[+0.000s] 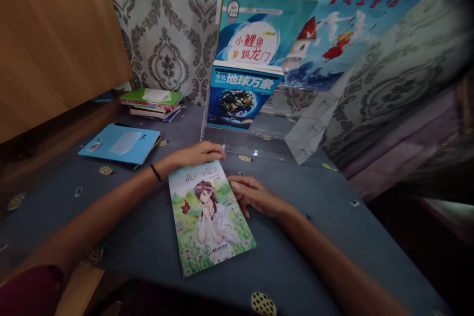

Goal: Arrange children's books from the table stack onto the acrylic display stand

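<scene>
- Green and white, a thin glossy paperback with a drawn figure and a red butterfly on its cover (213, 222) lies face up before you on the dark grey-blue tabletop with yellow speckled ovals (144, 237), its title end away from you.
- Your bare left hand (194, 154), a thin black band (156, 173) on its wrist, rests across the paperback's top edge, fingers stretched out and closed around nothing that shows.
- Your bare right hand (261, 198) sits at the right edge, fingers bent; whether they pinch the cover or only brush it, you cannot tell from here.
- Beyond your hands stands a clear plastic display rack (307, 136), a dark-blue book with a globe picture (237, 103) upright in its front tier.
- To your left lie a light-blue book with a barcode (111, 133) and, farther back, a low stack of books topped in green (131, 95).
- The step in hand appears to be steadying or squaring the paperback; a next move would call for a fingertip under one edge for lifting, or light, even pressure for straightening.
</scene>
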Motion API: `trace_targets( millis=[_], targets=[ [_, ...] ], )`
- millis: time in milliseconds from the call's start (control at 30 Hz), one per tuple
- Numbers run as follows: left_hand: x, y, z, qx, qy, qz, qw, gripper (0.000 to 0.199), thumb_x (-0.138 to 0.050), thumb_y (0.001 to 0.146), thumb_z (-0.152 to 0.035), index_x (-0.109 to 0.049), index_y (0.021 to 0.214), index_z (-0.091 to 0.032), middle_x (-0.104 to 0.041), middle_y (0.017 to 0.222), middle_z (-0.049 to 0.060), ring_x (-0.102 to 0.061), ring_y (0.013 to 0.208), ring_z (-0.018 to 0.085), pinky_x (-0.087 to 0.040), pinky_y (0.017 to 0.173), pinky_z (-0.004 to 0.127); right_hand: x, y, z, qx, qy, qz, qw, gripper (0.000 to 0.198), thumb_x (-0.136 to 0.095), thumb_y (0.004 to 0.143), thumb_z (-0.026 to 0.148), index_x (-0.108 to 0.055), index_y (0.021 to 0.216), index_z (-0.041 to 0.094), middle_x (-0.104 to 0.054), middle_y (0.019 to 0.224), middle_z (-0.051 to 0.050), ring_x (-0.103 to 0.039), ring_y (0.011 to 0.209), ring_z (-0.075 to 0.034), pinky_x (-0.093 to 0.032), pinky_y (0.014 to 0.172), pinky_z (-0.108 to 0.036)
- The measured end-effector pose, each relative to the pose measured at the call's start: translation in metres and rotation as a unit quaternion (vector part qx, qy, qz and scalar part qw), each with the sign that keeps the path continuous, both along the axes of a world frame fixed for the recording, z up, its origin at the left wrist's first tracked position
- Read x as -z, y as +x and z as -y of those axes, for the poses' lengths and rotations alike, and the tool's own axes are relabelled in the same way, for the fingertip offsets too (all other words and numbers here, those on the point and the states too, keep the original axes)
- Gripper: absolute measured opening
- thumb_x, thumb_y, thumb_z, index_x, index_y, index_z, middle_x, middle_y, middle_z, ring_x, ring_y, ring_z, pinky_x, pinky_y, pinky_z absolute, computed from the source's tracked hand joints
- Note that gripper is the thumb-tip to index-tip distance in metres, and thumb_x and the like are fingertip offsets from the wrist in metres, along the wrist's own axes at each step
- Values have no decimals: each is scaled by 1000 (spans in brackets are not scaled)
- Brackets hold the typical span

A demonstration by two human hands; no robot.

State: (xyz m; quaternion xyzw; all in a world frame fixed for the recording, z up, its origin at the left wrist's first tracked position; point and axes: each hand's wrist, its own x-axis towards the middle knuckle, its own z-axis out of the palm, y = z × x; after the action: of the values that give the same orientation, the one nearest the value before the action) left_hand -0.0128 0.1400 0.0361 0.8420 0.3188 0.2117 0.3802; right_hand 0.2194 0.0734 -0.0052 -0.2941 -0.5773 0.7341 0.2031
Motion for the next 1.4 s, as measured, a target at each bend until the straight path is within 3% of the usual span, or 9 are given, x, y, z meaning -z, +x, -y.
trace_targets(
  millis=[133, 233, 467, 533, 667, 800, 967, 1167, 1400],
  targets=[
    [-3, 21, 10, -32, 130, -29, 991, 23, -47, 98, -30, -63, 109, -19, -70, 105, 7, -64, 96, 20, -48, 86, 32, 4, -4, -1, 28, 24, 20, 999, 50, -81, 77, 47, -64, 112, 14, -63, 66, 5, -48, 43, -5, -39, 37, -16],
    [3, 8, 21, -98, 201, -20, 974, 24, -41, 101, -29, -62, 109, -19, -70, 108, 7, -64, 99, 20, -48, 89, 34, 6, -6, -1, 56, 18, 12, 998, 48, -82, 76, 47, -64, 108, 15, -63, 64, 5, -46, 41, -4, -37, 35, -17],
    [34, -53, 38, -224, 193, -41, 954, 23, -40, 98, -23, -62, 102, -19, -71, 99, 6, -66, 92, 21, -51, 84, 34, 5, -4, -5, 99, 60, 76, 990, 48, -80, 69, 57, -57, 86, 20, -68, 67, 1, -59, 49, -11, -48, 43, -23],
    [43, -61, 40, -234, 181, -52, 954, 23, -40, 97, -22, -63, 102, -19, -71, 101, 6, -66, 95, 21, -51, 87, 36, 4, -1, -5, 144, 143, 164, 965, 43, -73, 76, 59, -54, 75, 21, -63, 57, 2, -55, 44, -12, -44, 42, -24],
    [52, -61, 41, -225, 180, -78, 954, 24, -42, 96, -21, -64, 107, -21, -70, 107, 6, -64, 103, 23, -50, 94, 38, -3, -3, 0, 261, 398, 285, 832, 39, -54, 94, 46, -55, 63, 22, -59, 55, -1, -54, 50, -14, -43, 53, -28],
    [53, -58, 43, -236, 187, -67, 951, 27, -41, 94, -18, -63, 109, -20, -67, 107, 8, -62, 102, 23, -51, 92, 38, -10, -33, 3, 137, 556, 229, 787, 28, -45, 100, 33, -69, 93, 20, -74, 89, -10, -69, 83, -24, -54, 78, -38],
    [56, -60, 41, -260, 163, -23, 951, 31, -38, 92, -16, -62, 111, -19, -69, 99, 6, -64, 94, 21, -51, 90, 35, -8, -87, -1, -34, 632, 234, 738, 32, -45, 102, 26, -58, 130, 17, -63, 136, -14, -55, 131, -27, -44, 111, -50],
    [58, -62, 39, -267, 151, -14, 952, 34, -36, 93, -17, -61, 116, -19, -71, 98, 6, -67, 91, 20, -52, 87, 33, -2, -108, -4, -29, 626, 279, 728, 39, -54, 100, 35, -57, 132, 12, -56, 143, -18, -48, 138, -29, -36, 119, -51],
    [57, -61, 40, -264, 184, -22, 947, 33, -37, 93, -15, -61, 115, -21, -72, 98, 4, -68, 95, 19, -53, 90, 34, 1, -85, -7, -1, 599, 321, 733, 55, -56, 98, 44, -51, 141, 8, -47, 152, -24, -38, 146, -34, -31, 120, -54]
  ],
)
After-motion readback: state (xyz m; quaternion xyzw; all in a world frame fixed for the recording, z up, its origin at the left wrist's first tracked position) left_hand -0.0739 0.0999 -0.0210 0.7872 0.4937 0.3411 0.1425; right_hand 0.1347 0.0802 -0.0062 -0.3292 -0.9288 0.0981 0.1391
